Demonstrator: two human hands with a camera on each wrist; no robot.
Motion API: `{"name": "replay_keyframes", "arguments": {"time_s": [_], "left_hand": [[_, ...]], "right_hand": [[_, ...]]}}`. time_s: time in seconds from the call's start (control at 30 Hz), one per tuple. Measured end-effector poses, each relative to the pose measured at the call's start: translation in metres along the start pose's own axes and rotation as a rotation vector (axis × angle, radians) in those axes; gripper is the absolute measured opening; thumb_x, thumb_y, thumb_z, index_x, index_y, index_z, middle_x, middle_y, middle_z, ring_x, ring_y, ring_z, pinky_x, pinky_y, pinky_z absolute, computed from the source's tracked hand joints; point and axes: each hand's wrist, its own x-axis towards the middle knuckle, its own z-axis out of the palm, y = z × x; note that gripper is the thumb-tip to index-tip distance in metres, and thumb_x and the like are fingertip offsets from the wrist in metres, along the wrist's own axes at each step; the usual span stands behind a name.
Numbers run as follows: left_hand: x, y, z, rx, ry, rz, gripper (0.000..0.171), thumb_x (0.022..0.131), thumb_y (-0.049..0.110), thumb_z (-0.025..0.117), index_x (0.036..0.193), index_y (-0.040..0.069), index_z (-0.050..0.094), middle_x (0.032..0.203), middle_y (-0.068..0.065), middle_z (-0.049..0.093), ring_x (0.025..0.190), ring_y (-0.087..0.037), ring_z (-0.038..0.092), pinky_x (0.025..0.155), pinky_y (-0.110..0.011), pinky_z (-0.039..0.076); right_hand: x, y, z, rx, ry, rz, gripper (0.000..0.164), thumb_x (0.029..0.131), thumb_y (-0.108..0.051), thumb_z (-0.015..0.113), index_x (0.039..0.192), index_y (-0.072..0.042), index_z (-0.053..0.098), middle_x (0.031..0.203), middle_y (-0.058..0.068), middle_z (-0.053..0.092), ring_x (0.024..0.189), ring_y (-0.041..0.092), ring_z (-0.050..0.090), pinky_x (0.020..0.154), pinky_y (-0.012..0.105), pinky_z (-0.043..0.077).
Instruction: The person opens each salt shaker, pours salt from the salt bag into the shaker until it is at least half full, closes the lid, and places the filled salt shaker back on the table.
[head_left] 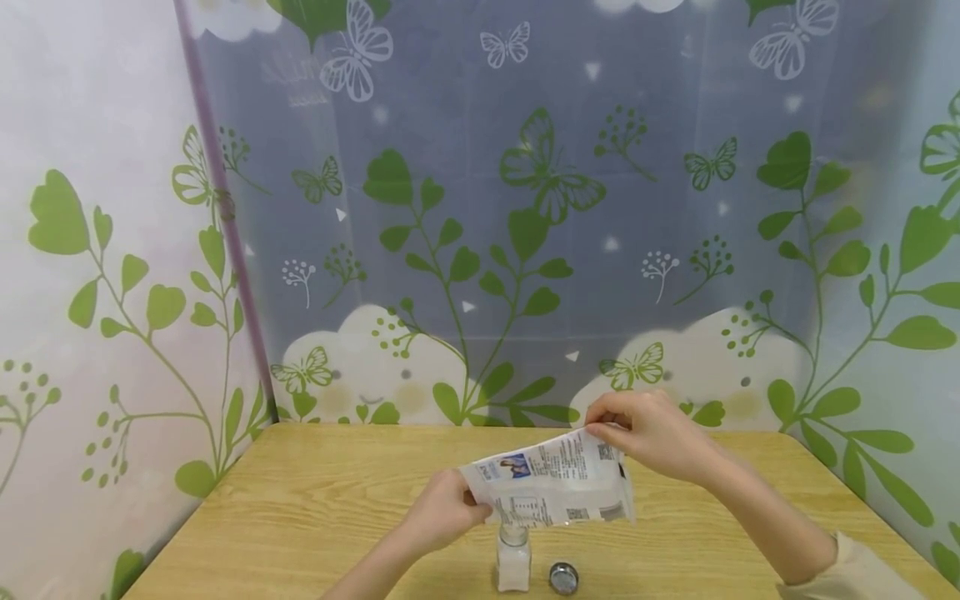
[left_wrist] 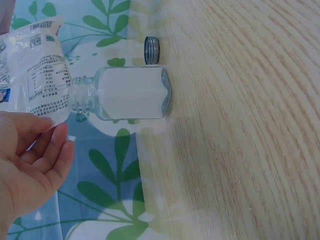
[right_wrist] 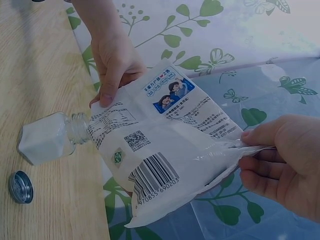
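Note:
A white printed plastic bag (head_left: 551, 479), with a barcode, QR codes and a small blue picture, is held tilted in both hands. My left hand (head_left: 447, 510) pinches its lower end between thumb and fingers, right by the jar's mouth. The top edge is pinched by my right hand (head_left: 660, 433), which is higher and to the right. Below the bag, a clear glass jar (left_wrist: 132, 93) stands upright on the table, filled with something white up to about its shoulder. The bag's corner overlaps the threaded neck (right_wrist: 79, 127) in the right wrist view.
A silver screw lid (head_left: 563, 577) lies on the wooden table (head_left: 300, 517) just right of the jar, near the front. Curtains (head_left: 465, 250) printed with leaves and butterflies surround the table at the back and both sides.

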Motion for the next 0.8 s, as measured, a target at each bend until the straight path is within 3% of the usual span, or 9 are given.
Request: {"name": "replay_keyframes", "arguments": {"time_s": [0.8], "left_hand": [[0.001, -0.0018, 0.0006, 0.044, 0.018, 0.016, 0.025, 0.073, -0.005, 0.062, 0.097, -0.005, 0.066, 0.085, -0.012, 0.068, 0.064, -0.007, 0.057, 0.056, -0.021, 0.05]], "right_hand": [[0.0009, -0.0009, 0.0003, -0.007, 0.007, -0.002, 0.004, 0.085, -0.011, 0.065, 0.088, -0.013, 0.067, 0.082, -0.005, 0.067, 0.071, 0.002, 0.058, 0.063, 0.022, 0.051]]}}
